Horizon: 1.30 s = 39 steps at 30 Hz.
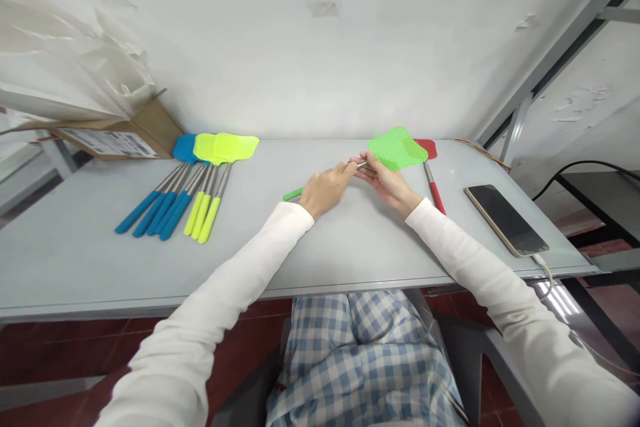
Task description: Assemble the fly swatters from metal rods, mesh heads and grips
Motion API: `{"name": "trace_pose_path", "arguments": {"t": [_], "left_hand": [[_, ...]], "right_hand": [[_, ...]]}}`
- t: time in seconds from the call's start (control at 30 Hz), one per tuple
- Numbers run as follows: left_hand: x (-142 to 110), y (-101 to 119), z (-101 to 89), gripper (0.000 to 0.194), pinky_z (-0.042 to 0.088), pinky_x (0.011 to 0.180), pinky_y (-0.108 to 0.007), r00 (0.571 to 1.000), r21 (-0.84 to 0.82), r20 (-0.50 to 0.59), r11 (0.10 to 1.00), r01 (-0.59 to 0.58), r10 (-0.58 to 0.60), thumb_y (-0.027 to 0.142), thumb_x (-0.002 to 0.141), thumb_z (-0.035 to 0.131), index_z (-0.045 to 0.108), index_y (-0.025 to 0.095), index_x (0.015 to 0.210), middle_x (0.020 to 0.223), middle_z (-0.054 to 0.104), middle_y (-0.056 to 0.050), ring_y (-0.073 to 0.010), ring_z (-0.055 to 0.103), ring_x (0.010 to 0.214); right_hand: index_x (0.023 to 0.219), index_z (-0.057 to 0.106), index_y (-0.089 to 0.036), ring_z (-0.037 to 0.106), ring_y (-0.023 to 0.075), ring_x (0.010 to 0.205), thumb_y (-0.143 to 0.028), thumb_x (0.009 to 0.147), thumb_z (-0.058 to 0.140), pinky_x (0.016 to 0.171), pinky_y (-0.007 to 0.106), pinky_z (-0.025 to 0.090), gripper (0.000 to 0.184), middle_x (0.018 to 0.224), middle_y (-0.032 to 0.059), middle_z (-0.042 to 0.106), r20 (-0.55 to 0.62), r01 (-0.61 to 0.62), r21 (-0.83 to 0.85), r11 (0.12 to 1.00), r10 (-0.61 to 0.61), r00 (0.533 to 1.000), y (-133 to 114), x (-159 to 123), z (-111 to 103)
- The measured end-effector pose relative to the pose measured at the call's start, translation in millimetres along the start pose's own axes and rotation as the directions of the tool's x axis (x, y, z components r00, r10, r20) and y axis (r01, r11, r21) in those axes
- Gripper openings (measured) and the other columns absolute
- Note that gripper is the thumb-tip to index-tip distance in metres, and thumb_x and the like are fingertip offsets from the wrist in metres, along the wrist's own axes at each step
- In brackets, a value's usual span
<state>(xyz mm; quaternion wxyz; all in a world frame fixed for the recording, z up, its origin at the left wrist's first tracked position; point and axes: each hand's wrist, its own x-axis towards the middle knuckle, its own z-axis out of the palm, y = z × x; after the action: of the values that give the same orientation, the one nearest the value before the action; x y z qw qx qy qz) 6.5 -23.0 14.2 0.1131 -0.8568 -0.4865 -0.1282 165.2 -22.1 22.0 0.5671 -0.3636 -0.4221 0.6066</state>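
Green fly swatter (397,149) — grip (293,194) in left hand (324,191), shaft (359,164) in right hand (385,180) (mesh head (403,147) beyond)

Here you are, looking out from your own head, camera pitched forward and down at your left hand (324,190) and right hand (386,180), close over the worktop (350,247), the wall (320,40) rising across the top of the frame

We hold a green fly swatter (397,149) across our body, its flat mesh head up at the right and its thin steel shaft running left beneath our left hand (325,190). The green grip (293,194) pokes out past that hand, while our right hand (387,181) pinches the shaft just below the head.
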Motion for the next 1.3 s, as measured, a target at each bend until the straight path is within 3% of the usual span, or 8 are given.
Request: {"name": "trace_pose_path", "arguments": {"t": [0.47, 0.77, 0.87, 0.93, 1.07, 1.13, 1.2, 1.3], "left_hand": [[-2.7, -4.9, -5.8, 0.038, 0.045, 0.062, -0.028, 0.999, 0.037, 0.029, 0.999, -0.023, 0.022, 0.02, 0.099, 0.026, 0.055, 0.021, 0.125, 0.101, 0.066, -0.011, -0.0216, 0.069, 0.087], [0.3, -19.5, -1.8, 0.033, 0.043, 0.06, -0.028, 0.999, -0.034, -0.044, 0.999, -0.025, 0.023, 0.02, 0.097, 0.033, 0.061, 0.021, 0.115, 0.096, 0.067, -0.01, -0.0192, 0.067, 0.078], [-7.9, -43.8, -2.5, 0.034, 0.042, 0.061, -0.028, 0.999, -0.031, -0.05, 0.999, 0.017, -0.019, 0.019, 0.094, 0.036, 0.063, 0.023, 0.113, 0.097, 0.068, -0.01, -0.0195, 0.066, 0.079], [-18.5, -76.1, -3.6, 0.032, 0.04, 0.059, -0.029, 0.988, 0.001, -0.079, 0.991, 0.132, -0.131, 0.022, 0.093, 0.038, 0.065, 0.021, 0.111, 0.094, 0.069, -0.011, -0.0209, 0.066, 0.076], [-35.0, -135.9, -2.2, 0.037, 0.037, 0.057, -0.029, 0.897, 0.048, -0.25, 0.921, 0.387, -0.364, 0.034, 0.095, 0.035, 0.066, 0.015, 0.101, 0.074, 0.066, -0.011, -0.0229, 0.064, 0.068], [-33.4, -139.3, 0.8, 0.035, 0.036, 0.057, -0.029, 0.938, 0.068, -0.232, 0.958, 0.279, -0.256, 0.037, 0.093, 0.038, 0.067, 0.017, 0.098, 0.074, 0.068, -0.011, -0.0229, 0.066, 0.07], [-26.9, -124.4, 3.7, 0.035, 0.037, 0.057, -0.028, 0.973, 0.063, -0.192, 0.988, 0.142, -0.128, 0.038, 0.093, 0.039, 0.067, 0.019, 0.098, 0.08, 0.071, -0.01, -0.0225, 0.068, 0.073], [-18.7, -91.2, 5.6, 0.039, 0.039, 0.056, -0.028, 0.984, 0.018, -0.173, 0.999, 0.032, -0.029, 0.041, 0.096, 0.035, 0.068, 0.02, 0.103, 0.088, 0.073, -0.01, -0.0216, 0.068, 0.072]], "right_hand": [[0.085, 0.065, -0.022, 0.07, 0.0166, 0.099, -0.046, 0.084, 0.068, 0.103, 0.036, 0.052, 0.025, 0.091, 0.0029, 0.075, -0.009, -0.001, 0.008, 1.0, 0.001, 1.0, -10.1, -1.5, -3.1], [0.087, 0.065, -0.022, 0.07, 0.018, 0.102, -0.05, 0.08, 0.071, 0.103, 0.038, 0.052, 0.029, 0.095, 0.0023, 0.076, 0.015, 0.124, -0.009, 0.992, -0.124, 0.992, -5.1, 13.1, -11.8], [0.088, 0.064, -0.023, 0.068, 0.0182, 0.11, -0.047, 0.086, 0.066, 0.106, 0.04, 0.049, 0.024, 0.101, 0.004, 0.075, -0.107, 0.193, -0.077, 0.978, -0.201, 0.974, -22.8, 22.4, -48.3], [0.079, 0.06, -0.023, 0.067, 0.0145, 0.111, -0.043, 0.092, 0.058, 0.108, 0.034, 0.048, 0.024, 0.099, 0.0044, 0.075, -0.353, 0.297, -0.126, 0.947, -0.323, 0.878, -46.0, 24.2, -88.7], [0.081, 0.057, -0.023, 0.067, 0.0093, 0.109, -0.034, 0.101, 0.041, 0.113, 0.032, 0.042, 0.028, 0.105, 0.0033, 0.073, -0.501, 0.361, -0.147, 0.921, -0.384, 0.776, -78.7, 22.7, -142.8], [0.087, 0.061, -0.022, 0.07, 0.0136, 0.104, -0.036, 0.097, 0.05, 0.109, 0.037, 0.047, 0.021, 0.103, 0.0046, 0.073, -0.461, 0.3, -0.134, 0.945, -0.327, 0.825, -72.2, 23.9, -132.0], [0.095, 0.066, -0.022, 0.069, 0.0183, 0.107, -0.047, 0.09, 0.06, 0.107, 0.042, 0.049, 0.027, 0.107, 0.0067, 0.073, -0.27, 0.27, -0.182, 0.946, -0.312, 0.911, -54.2, 24.4, -100.5], [0.1, 0.069, -0.023, 0.067, 0.0225, 0.111, -0.061, 0.079, 0.067, 0.104, 0.044, 0.051, 0.044, 0.113, 0.0082, 0.073, -0.021, 0.247, -0.236, 0.94, -0.259, 0.966, -26.1, 18.3, -46.9]]}}
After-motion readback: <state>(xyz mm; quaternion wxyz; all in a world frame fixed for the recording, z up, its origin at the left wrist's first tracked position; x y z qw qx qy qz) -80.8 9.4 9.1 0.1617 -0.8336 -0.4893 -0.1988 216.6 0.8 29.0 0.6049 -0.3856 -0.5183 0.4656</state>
